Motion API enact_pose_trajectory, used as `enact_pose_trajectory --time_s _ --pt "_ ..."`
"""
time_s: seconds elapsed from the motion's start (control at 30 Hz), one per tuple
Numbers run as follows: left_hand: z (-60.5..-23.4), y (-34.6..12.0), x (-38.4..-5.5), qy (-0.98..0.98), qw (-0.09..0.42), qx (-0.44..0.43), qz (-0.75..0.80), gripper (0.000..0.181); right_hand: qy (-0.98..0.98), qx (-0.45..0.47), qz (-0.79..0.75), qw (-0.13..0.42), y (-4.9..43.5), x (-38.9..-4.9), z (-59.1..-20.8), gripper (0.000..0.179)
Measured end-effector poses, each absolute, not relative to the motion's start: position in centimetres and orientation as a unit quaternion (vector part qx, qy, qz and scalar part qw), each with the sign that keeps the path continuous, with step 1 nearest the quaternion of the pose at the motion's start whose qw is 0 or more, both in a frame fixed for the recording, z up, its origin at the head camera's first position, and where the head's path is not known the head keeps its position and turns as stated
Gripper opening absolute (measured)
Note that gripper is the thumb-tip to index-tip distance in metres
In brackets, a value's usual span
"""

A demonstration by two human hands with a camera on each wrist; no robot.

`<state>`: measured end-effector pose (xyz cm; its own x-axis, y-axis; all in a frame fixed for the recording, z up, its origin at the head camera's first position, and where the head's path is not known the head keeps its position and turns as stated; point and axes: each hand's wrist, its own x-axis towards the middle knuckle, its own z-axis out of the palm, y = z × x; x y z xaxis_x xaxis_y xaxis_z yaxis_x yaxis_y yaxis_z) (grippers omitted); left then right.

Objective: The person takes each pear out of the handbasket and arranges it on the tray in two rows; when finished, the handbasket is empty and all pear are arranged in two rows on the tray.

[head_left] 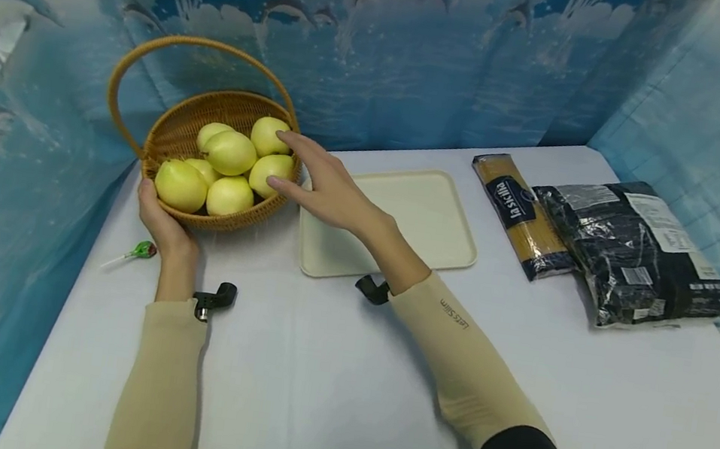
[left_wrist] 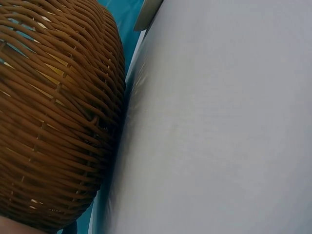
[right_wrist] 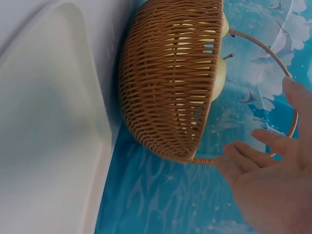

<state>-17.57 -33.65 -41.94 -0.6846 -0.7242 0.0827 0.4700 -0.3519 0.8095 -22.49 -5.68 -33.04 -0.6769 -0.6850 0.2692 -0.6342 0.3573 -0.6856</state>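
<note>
A woven wicker basket point(head_left: 231, 221) with a tall arched handle stands at the back left, filled with several yellow-green pears point(head_left: 233, 153). Against its left front side lies my left hand point(head_left: 164, 221); most of its fingers are hidden by the basket. In the left wrist view the weave of the basket point(left_wrist: 53, 112) fills the left side, and only a sliver of hand shows below. My right hand point(head_left: 331, 186) is held over the basket's right edge, fingers extended and spread. In the right wrist view this hand point(right_wrist: 273, 170) holds nothing and appears apart from the basket point(right_wrist: 165, 83).
A cream tray point(head_left: 415, 220) lies right of the basket, partly under my right forearm. Farther right are a spaghetti packet point(head_left: 519, 211) and a black plastic bag point(head_left: 636, 253). A lollipop point(head_left: 141, 250) lies near the table's left edge. Dolphin-print curtains point(head_left: 421, 73) hang behind.
</note>
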Motion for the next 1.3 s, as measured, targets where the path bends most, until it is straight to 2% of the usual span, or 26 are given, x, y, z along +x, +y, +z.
enact_pose_trajectory --time_s 0.47,0.8,1.0,1.3 --pt "-41.5 -33.6 -17.4 -0.445 0.359 0.153 -0.806 0.043 0.819 -0.396 -0.408 0.075 -11.0 -24.5 -31.3 0.078" --pt "-42.0 -33.4 -17.6 -0.435 0.36 0.161 -0.809 0.043 0.838 -0.367 -0.391 0.106 -14.4 -25.6 -31.7 0.068" --pt "-42.4 -33.6 -17.6 -0.439 0.37 0.157 -0.803 0.045 0.857 -0.361 -0.356 0.097 -15.9 -25.7 -32.1 0.067" --pt "-42.2 -33.5 -17.6 -0.445 0.377 0.157 -0.797 0.045 0.87 -0.352 -0.336 0.077 -17.7 -26.3 -32.9 0.074"
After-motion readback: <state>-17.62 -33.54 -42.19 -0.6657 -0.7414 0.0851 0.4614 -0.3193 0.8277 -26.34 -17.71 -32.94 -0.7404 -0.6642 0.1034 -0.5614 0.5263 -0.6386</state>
